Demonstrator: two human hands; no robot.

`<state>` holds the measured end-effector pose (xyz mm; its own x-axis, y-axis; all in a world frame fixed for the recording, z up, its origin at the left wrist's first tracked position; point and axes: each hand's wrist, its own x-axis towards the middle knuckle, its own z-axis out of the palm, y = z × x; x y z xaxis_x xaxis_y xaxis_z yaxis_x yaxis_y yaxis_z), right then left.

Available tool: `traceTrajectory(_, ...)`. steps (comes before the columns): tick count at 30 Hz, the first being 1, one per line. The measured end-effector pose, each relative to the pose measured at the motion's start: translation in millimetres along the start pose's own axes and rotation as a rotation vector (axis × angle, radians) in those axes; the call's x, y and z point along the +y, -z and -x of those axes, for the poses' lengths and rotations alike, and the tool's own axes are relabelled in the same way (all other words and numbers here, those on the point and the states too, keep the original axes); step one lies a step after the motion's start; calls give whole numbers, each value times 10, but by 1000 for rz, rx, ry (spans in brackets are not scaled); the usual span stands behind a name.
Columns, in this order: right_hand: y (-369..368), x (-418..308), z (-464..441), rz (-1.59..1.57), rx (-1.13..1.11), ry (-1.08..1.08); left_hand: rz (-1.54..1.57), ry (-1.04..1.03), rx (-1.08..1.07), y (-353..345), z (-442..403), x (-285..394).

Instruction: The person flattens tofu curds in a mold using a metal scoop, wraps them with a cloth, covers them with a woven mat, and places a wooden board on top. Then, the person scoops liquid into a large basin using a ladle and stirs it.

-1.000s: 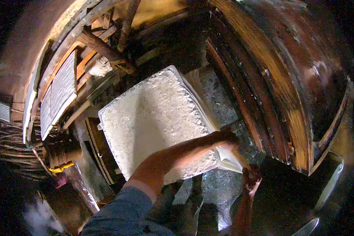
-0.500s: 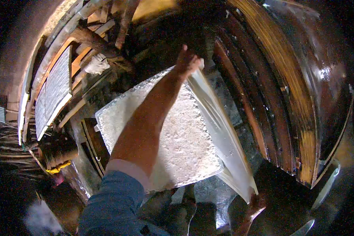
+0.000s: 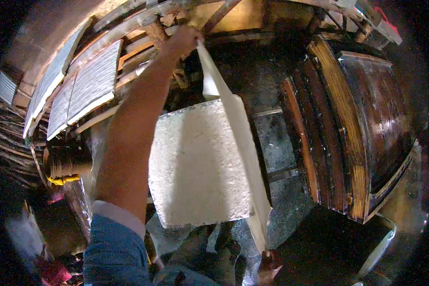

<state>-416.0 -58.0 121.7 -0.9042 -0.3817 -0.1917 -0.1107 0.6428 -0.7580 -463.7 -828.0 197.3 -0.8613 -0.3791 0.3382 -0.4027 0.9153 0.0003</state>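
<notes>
My left hand (image 3: 188, 38) is raised at the top of the view, its fingers closed on a corner of a long white cloth (image 3: 233, 114). My right hand (image 3: 270, 268) is low at the bottom, closed on the cloth's opposite corner. Stretched between both hands, the cloth runs along the right side of a thick, rough white slab (image 3: 200, 171). Whether it touches the slab's edge I cannot tell. My left forearm passes along the slab's left side.
Several dark wooden boards (image 3: 341, 133) lean at the right. White ridged panels (image 3: 88, 88) rest on a wooden frame at the left, with a yellow cloth (image 3: 63, 180) below. Sticks (image 3: 9, 148) are stacked at the far left.
My left hand has moved up and left, drawing the cloth's upper end with it. The cloth now stands across the slab's right edge. The camera view has shifted too.
</notes>
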Motion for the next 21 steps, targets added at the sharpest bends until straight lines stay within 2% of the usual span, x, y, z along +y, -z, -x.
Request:
traceTrajectory(5, -231, 7, 516, -183, -165, -143, -10, 172, 30, 50, 1077, -605)
traceTrajectory(7, -341, -17, 663, -213, -226, -180, -20, 368, -62, 28, 1495, -638)
traceTrajectory(9, -489, -61, 768, -230, -271, -206, 162, 319, 95, -211, 1988, -778)
traceTrajectory(11, -660, -107, 867, -240, -309, -229, 244, 470, 86, -322, 2315, -794)
traceTrajectory(13, -833, -240, 965, -216, -320, -247, 729, 611, 242, -954, 2804, -1207)
traceTrajectory(15, -1013, -391, 1048, -178, -333, -249, 372, 723, 82, -786, 2849, -955)
traceTrajectory(17, -1194, -521, 1063, -142, -345, -244, 184, 749, 44, -826, 2949, -999)
traceTrajectory(21, -1466, -759, 1102, -62, -377, -231, 183, 710, 128, -1318, 3386, -1291)
